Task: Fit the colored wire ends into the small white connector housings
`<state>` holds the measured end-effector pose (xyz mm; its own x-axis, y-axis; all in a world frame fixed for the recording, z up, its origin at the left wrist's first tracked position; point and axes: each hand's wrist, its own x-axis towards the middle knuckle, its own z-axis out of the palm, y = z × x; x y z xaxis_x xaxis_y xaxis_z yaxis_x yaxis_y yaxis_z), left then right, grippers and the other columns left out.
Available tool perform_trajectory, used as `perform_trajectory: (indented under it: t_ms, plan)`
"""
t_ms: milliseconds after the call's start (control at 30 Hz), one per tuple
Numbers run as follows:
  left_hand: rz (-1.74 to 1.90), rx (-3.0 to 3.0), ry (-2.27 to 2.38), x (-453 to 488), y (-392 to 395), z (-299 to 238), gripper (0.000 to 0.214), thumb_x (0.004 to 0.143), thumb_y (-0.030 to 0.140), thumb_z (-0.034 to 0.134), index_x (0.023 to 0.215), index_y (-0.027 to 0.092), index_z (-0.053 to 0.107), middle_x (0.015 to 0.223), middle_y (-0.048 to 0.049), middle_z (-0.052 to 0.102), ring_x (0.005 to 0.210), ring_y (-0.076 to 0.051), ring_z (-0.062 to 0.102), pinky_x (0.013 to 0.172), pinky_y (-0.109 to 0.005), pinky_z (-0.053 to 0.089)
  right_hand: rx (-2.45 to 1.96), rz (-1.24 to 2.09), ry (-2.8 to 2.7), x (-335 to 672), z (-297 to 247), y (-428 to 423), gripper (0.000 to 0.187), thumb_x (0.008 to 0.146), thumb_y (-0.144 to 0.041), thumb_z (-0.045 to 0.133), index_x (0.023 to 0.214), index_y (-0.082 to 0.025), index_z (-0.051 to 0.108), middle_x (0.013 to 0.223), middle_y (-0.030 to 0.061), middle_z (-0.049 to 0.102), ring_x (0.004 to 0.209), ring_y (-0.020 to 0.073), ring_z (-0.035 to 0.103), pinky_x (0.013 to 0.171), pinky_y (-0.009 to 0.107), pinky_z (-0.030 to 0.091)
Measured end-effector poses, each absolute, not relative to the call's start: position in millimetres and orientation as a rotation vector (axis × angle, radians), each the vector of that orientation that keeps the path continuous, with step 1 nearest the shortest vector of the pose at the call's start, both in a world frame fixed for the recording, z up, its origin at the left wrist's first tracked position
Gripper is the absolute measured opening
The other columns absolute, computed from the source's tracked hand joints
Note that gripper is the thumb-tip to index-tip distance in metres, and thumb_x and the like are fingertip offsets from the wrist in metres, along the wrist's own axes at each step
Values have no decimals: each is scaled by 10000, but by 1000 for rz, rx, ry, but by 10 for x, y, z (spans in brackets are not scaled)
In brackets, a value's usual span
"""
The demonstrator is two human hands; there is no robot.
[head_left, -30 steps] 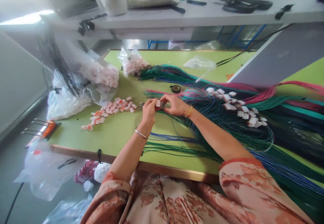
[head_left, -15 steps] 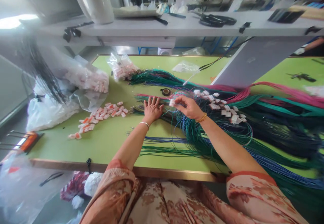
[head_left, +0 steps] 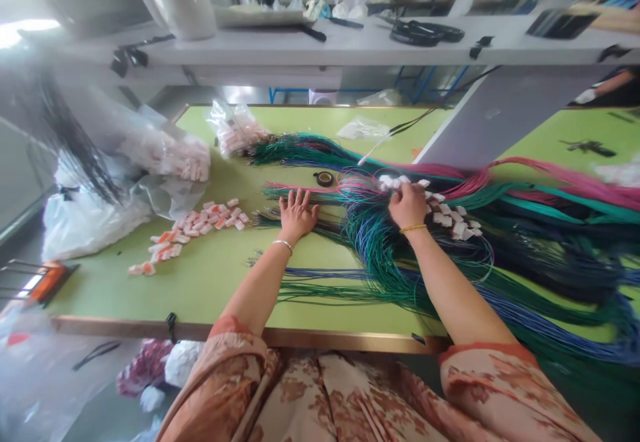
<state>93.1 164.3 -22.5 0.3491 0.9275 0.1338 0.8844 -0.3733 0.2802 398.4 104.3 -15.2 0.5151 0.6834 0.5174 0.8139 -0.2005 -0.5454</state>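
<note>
My left hand [head_left: 297, 213] lies flat with fingers spread on the ends of a wire bundle [head_left: 300, 195] in the middle of the green table [head_left: 220, 275]. My right hand [head_left: 409, 205] reaches to the right, over a heap of green, blue and pink wires [head_left: 390, 255]. Its fingers are curled at a cluster of small white connectors [head_left: 450, 219] fitted to the wires. I cannot see what those fingers hold. A row of loose white and orange connectors [head_left: 190, 229] lies to the left of my left hand.
Clear bags of connectors [head_left: 175, 155] [head_left: 235, 132] sit at the back left. A small tape roll [head_left: 324, 178] lies behind my hands. Long pink, teal and dark wires [head_left: 550, 195] run off to the right. A shelf [head_left: 350, 45] with tools hangs above the table.
My hands were together on a connector, then parted. My left hand went flat on the wire ends. My right hand carried the connector right to the cluster of finished ones.
</note>
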Motion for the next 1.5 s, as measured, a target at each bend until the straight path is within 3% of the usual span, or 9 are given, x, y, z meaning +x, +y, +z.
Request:
perform_trajectory:
  t_ms: [133,300,433,600,733,867,1133,1267,1500]
  plan:
    - [397,2456,1643,909,1643,-138,632,918,532,338,1466,224,413,1572,-99,343,1461,-344,224,1171,-583,105,-2007,-211,-1367,3965,-81,1013,243,752,-223,516,980,-145,547,943,173,626,939,310,573,854,477,467]
    - [397,2506,1583,993,1634,95,442,922,342,388,1216,133,643,1284,-204,598,1299,-332,448,1091,-488,318,-1867,-397,-1467,3751,257,723,470,760,-203,505,1221,-116,512,1160,212,584,1109,356,540,938,528,447]
    - [514,2637,1338,1149,1711,84,542,933,347,377,1443,171,432,1525,-145,395,1428,-288,297,1137,-440,277,-1600,-389,-1859,3254,391,561,475,857,-256,473,1326,-178,491,1331,159,536,1279,323,457,1069,525,370]
    - [304,2541,1442,1148,1906,-177,687,927,553,308,1514,195,315,1593,-104,297,1480,-308,200,1184,-490,151,-1616,-327,-2133,3147,207,630,357,905,-413,505,1176,-210,616,1235,117,618,1201,303,511,1065,508,332]
    - [348,2570,1459,1080,1941,-270,693,929,569,262,1509,195,332,1587,-93,314,1479,-291,211,1194,-476,110,-1862,-392,-1901,3494,25,694,351,942,-414,425,778,-190,640,827,118,645,855,256,581,823,400,418]
    - [375,2571,1463,1070,1897,-258,678,927,559,284,1509,215,336,1581,-79,331,1479,-279,215,1197,-468,101,-1975,-454,-1769,3718,-142,793,368,940,-358,396,655,-199,567,706,119,608,724,239,550,696,357,385]
    - [484,2557,1419,1041,1828,-132,631,934,466,339,1500,186,350,1570,-111,344,1480,-292,208,1195,-492,109,-1923,-315,-1827,3636,-71,699,307,936,-376,413,762,-189,584,787,121,623,802,260,574,743,375,438]
    - [506,2585,1379,824,1595,6,595,947,402,331,1513,220,322,1587,-75,316,1497,-254,170,1207,-459,109,-1720,-285,-1798,3463,232,432,242,910,-348,476,1006,-173,612,1062,156,632,1029,290,575,893,425,469]
    - [132,2567,1358,177,967,-66,758,918,545,356,1533,118,240,1613,-134,209,1506,-292,121,1216,-465,101,-1379,-86,-2010,2800,375,-20,241,904,-233,484,1117,-216,595,1131,126,634,1101,259,574,978,440,481]
